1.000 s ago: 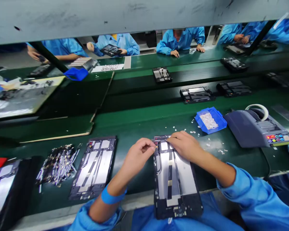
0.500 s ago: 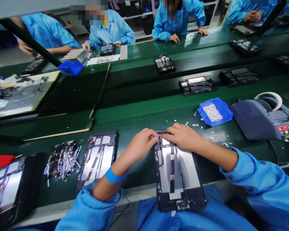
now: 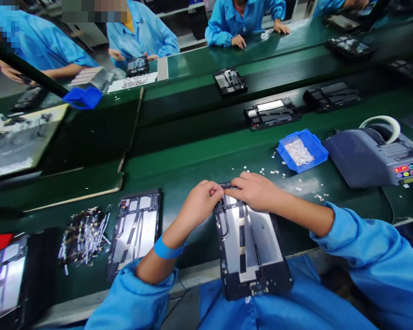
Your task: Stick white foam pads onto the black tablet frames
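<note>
An opened tablet (image 3: 262, 236), its back off and its inner parts showing, lies in front of me with its near end past the table edge. My left hand (image 3: 200, 204), a blue band on its wrist, pinches at the tablet's top left corner; whatever is between the fingertips is too small to make out. My right hand (image 3: 253, 191) rests over the top edge, its fingers closed on the frame and their tips close to the left fingertips. Left of these stands another opened tablet (image 3: 135, 229), beside a pile of thin silver and black strips (image 3: 84, 236).
A blue bin (image 3: 303, 150) holds small white pieces, with more scattered around it. A grey tape dispenser (image 3: 371, 153) stands at right. Several opened tablets, one of them nearby (image 3: 272, 113), lie along the middle lane. Co-workers in blue sit across the table.
The view has shifted slightly, so the things across the table appear further left and higher. Both hands stay at the tablet's top edge, with the right fingertips now nearer the left ones.
</note>
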### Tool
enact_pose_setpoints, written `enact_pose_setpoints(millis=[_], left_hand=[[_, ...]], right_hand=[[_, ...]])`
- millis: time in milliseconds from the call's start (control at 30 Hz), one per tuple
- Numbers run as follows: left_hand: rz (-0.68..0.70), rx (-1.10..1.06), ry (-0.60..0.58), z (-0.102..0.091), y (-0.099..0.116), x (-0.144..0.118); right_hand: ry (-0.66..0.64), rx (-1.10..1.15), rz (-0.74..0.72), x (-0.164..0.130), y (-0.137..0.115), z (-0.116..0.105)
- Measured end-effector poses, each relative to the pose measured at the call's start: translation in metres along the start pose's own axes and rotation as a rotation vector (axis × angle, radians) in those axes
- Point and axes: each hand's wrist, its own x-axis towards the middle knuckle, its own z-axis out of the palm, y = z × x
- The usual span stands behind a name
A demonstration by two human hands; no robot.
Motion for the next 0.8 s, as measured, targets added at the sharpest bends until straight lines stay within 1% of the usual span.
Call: enact_pose_setpoints(millis=[233,300,433,533,700,800], left_hand=[[-0.036,-0.028,0.095,0.01,0.0,-0.003],[-0.045,-0.038,0.103,0.012,0.0,-0.004],[-0.046,-0.022,0.099,0.012,0.0,-0.003],[-0.046,-0.021,0.09,0.009,0.0,-0.003],[-0.053,-0.058,0.036,-0.002,0.006,-0.006],[-0.048,-0.039,0.001,-0.003,0.006,-0.006]], right_hand=[[-0.004,0.034,0.004,0.0,0.0,-0.001],[-0.011,0.035,0.002,0.001,0.0,-0.002],[-0.029,0.027,0.002,0.001,0.001,-0.002],[-0.022,0.04,0.002,0.001,0.001,-0.002],[-0.011,0.031,-0.002,0.002,0.001,-0.002],[-0.006,0.027,-0.009,0.002,0.001,-0.001]])
